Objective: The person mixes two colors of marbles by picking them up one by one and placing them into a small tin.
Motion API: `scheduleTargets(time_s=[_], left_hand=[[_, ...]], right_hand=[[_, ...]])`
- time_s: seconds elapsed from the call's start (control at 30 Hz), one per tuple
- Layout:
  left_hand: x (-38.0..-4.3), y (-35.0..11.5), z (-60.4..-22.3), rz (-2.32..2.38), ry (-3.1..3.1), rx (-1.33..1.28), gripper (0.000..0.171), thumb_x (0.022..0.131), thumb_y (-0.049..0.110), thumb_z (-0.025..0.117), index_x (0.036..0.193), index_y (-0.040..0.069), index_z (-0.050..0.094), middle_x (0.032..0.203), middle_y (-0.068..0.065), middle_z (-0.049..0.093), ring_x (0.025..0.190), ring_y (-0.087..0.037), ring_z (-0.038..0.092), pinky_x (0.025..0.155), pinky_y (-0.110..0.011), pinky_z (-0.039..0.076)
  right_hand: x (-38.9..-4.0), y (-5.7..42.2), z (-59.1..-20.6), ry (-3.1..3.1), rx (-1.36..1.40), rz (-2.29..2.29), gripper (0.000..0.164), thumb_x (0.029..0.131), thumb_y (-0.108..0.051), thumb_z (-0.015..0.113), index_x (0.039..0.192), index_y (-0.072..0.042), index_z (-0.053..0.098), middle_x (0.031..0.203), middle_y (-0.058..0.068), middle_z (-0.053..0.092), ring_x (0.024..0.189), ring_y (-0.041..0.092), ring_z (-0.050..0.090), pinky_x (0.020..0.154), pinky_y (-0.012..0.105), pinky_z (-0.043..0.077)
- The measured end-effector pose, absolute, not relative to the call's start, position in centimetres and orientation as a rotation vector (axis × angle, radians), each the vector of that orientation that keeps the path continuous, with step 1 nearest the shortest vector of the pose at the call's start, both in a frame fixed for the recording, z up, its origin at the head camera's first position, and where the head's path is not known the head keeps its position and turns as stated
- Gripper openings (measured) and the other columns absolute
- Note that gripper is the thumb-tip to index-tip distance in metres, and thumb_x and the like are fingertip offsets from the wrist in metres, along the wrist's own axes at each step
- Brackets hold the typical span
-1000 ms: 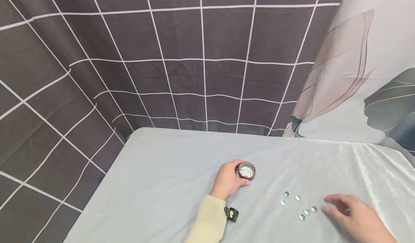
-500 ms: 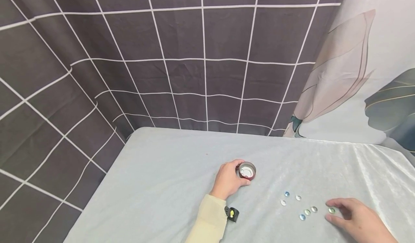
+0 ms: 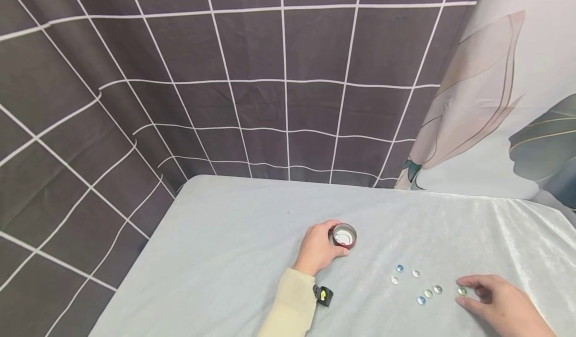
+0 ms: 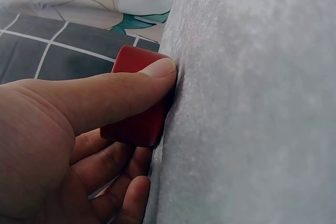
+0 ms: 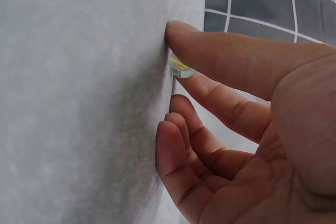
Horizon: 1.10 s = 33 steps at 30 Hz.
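Observation:
My left hand grips a small round red lid, open side up on the cloth, with thumb and fingers at its left side. Its inside is grey and whitish; small details at the bottom are too small to tell. In the left wrist view the thumb presses the lid's red wall. My right hand rests low on the cloth, thumb and index finger spread around a greenish glass marble. Gaps show beside this marble in the head view. The right wrist view shows its yellow streak, partly hidden behind the thumb.
Several more glass marbles lie loose between the hands, among them a blue one, a clear one and a green one. A pale velvety cloth covers the table. Dark gridded curtain hangs behind it.
The right hand has shifted slightly right and down, its thumb and index finger more visibly apart; the greenish marble between them has come into view. The left hand stays on the lid.

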<state>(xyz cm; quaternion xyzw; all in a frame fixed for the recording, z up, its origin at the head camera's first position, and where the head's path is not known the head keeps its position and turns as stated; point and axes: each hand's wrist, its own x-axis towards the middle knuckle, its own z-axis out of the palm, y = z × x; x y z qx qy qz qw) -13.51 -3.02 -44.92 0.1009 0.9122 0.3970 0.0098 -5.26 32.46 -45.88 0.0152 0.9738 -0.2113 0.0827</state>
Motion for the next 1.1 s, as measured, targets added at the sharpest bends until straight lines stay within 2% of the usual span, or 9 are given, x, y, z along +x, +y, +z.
scheduleTargets(time_s=[0.1, 0.2, 0.37, 0.53, 0.77, 1.1], left_hand=[[-13.5, -3.0, -44.8, 1.233, 2.848, 0.311, 0.057, 0.069, 0.016, 0.094, 0.121, 0.013, 0.071, 0.111, 0.002, 0.073, 0.108, -0.018, 0.065, 0.096, -0.031, 0.050], [-13.5, -3.0, -44.8, 1.230, 2.847, 0.307, 0.058, 0.069, 0.016, 0.093, 0.121, 0.014, 0.070, 0.112, 0.002, 0.072, 0.108, -0.019, 0.064, 0.097, -0.032, 0.050], [-13.6, -3.0, -44.8, 1.227, 2.850, 0.311, 0.057, 0.069, 0.017, 0.094, 0.121, 0.014, 0.071, 0.111, 0.003, 0.072, 0.108, -0.019, 0.064, 0.096, -0.032, 0.050], [-13.5, -3.0, -44.8, 1.225, 2.851, 0.312, 0.057, 0.068, 0.016, 0.094, 0.120, 0.015, 0.071, 0.110, 0.003, 0.073, 0.108, -0.018, 0.064, 0.096, -0.032, 0.050], [-13.5, -3.0, -44.8, 1.230, 2.849, 0.309, 0.056, 0.068, 0.016, 0.094, 0.120, 0.014, 0.071, 0.110, 0.002, 0.073, 0.108, -0.018, 0.064, 0.096, -0.031, 0.050], [-13.5, -3.0, -44.9, 1.234, 2.848, 0.305, 0.057, 0.068, 0.016, 0.094, 0.120, 0.014, 0.071, 0.111, 0.002, 0.073, 0.108, -0.018, 0.064, 0.096, -0.032, 0.050]], right_hand=[[-5.3, 32.5, -45.8, 2.919, 0.033, -0.639, 0.038, 0.078, -0.033, 0.085, 0.102, -0.006, 0.075, 0.091, 0.007, 0.067, 0.080, 0.016, 0.058, 0.066, 0.039, 0.051], [-5.2, 32.5, -45.6, 2.945, 0.028, -0.633, 0.033, 0.079, -0.031, 0.085, 0.100, -0.007, 0.075, 0.090, 0.004, 0.067, 0.077, 0.005, 0.053, 0.064, 0.033, 0.048], [-4.9, 32.6, -45.7, 2.979, 0.007, -0.639, 0.028, 0.080, -0.029, 0.084, 0.098, -0.010, 0.076, 0.089, 0.000, 0.066, 0.072, -0.006, 0.045, 0.062, 0.029, 0.047], [-5.0, 32.6, -45.6, 2.959, 0.022, -0.624, 0.027, 0.081, -0.029, 0.083, 0.098, -0.010, 0.076, 0.089, 0.001, 0.066, 0.073, -0.003, 0.047, 0.064, 0.033, 0.048], [-5.0, 32.2, -45.2, 2.931, 0.023, -0.621, 0.027, 0.081, -0.027, 0.084, 0.097, -0.007, 0.075, 0.088, 0.003, 0.066, 0.076, 0.010, 0.054, 0.066, 0.037, 0.050], [-5.1, 31.9, -44.8, 2.937, 0.025, -0.616, 0.024, 0.082, -0.025, 0.083, 0.096, -0.007, 0.075, 0.089, 0.005, 0.066, 0.077, 0.014, 0.057, 0.067, 0.038, 0.051]])
